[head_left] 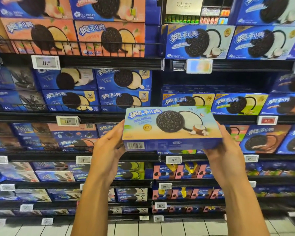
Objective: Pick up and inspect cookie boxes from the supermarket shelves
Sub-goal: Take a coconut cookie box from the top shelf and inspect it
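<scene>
I hold a flat cookie box (170,127) in front of the shelves, its face tilted up toward me. The face is pale blue and sandy, printed with a dark sandwich cookie and a coconut; a barcode sits on its blue near edge. My left hand (107,147) grips the box's left end, thumb along the side. My right hand (226,147) grips the right end, fingers hidden behind the box. Both forearms reach up from the bottom of the view.
Shelves (109,63) packed with cookie boxes fill the view: orange ones (109,39) top left, blue coconut ones (197,41) top right, blue cheese ones (124,80) mid left. Price tags (45,62) line the shelf edges. White floor tiles (160,229) lie below.
</scene>
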Tool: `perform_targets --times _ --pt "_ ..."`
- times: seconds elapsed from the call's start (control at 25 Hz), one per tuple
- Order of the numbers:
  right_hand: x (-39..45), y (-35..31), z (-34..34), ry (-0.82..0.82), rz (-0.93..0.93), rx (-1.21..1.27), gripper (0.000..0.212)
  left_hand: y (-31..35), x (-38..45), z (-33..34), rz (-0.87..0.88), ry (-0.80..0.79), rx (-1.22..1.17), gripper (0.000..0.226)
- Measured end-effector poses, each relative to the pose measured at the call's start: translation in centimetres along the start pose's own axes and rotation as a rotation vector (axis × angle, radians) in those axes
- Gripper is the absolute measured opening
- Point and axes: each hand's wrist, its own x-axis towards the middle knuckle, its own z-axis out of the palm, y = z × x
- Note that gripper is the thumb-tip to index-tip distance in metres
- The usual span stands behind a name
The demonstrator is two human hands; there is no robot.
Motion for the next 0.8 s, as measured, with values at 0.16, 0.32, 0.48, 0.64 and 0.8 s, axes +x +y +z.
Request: perform_targets --times 0.16,0.32,0.48,0.64,0.8 --pt "0.19 -0.42 0.68 0.120 0.068 -0.135 0.048 0.38 0.41 0.80 -0.011 0.123 0.087 0.033" --pt "0.15 -0.38 0.94 0.140 0.096 -0.135 0.052 0.53 0.67 1.08 0.005 0.147 0.118 0.030" --pt "0.14 -0.54 0.98 0.161 0.100 -0.116 0.045 0.35 0.47 1.18 0.001 0.134 0.114 0.032" --pt "0.21 -0.64 1.16 0.148 0.122 -0.023 0.026 0.66 0.58 1.11 0.036 0.053 0.108 0.034" --pt "0.05 -1.00 1.12 0.036 0.100 0.091 0.034 0.70 0.82 0.52 0.066 -0.046 0.059 0.038"
